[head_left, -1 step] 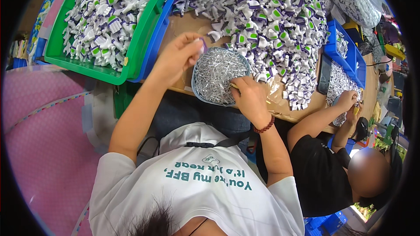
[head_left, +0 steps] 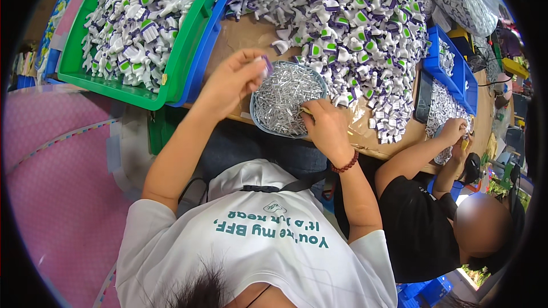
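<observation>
Nothing has moved since the earlier frame, which shows the same instant: both hands sit where they were. The left hand (head_left: 231, 80) is raised just left of the bowl, its fingers pinched on a small white and purple plastic piece (head_left: 266, 66). The right hand (head_left: 326, 127) lies palm down on the right rim of the bowl, fingers curled into the pins; whether it grips any of them I cannot tell. A dark bead bracelet (head_left: 346, 163) circles that wrist.

Between the two hands sits the shallow grey bowl (head_left: 254, 115), filled with thin metal pins (head_left: 282, 100), at the near edge of the brown table (head_left: 242, 33). Beyond the right hand spreads a loose heap of white, purple and green plastic parts (head_left: 354, 23). Beyond the left hand stands a green tray (head_left: 188, 40) heaped with similar parts, with a blue tray (head_left: 208, 40) edge beside it.

Well to the right of the right hand, another person in a black shirt (head_left: 419, 234) works with both hands (head_left: 456, 134) together near a blue bin (head_left: 451, 74).
</observation>
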### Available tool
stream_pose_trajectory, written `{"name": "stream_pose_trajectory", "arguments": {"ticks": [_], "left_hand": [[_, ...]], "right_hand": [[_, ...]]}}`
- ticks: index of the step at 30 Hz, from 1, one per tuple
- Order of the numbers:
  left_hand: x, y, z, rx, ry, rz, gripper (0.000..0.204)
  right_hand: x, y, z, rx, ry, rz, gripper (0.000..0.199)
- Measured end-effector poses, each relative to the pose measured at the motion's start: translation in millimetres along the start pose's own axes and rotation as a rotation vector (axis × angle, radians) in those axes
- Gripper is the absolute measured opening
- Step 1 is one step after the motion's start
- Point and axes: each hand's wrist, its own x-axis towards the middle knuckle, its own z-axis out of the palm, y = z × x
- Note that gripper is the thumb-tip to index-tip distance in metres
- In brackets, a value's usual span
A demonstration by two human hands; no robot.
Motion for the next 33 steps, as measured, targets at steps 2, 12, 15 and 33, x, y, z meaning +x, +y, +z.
{"name": "stream_pose_trajectory", "arguments": {"ticks": [2, 12, 15, 33], "left_hand": [[-19, -12, 4, -0.120, -0.070, -0.069, 0.021], [-42, -47, 35, -0.272, -0.043, -0.283, 0.021], [-43, -51, 39, -0.308, -0.070, -0.266, 0.020], [-47, -42, 49, 0.060, -0.115, 0.080, 0.020]], "right_hand": [[-1, 2, 1, 0.086, 0.011, 0.057, 0.011], [-12, -5, -15, 0.853, 0.106, 0.401, 0.009], [-13, -19, -21, 1.156, 0.114, 0.444, 0.008], [-18, -35, -2, 0.848, 0.274, 0.279, 0.009]]}}
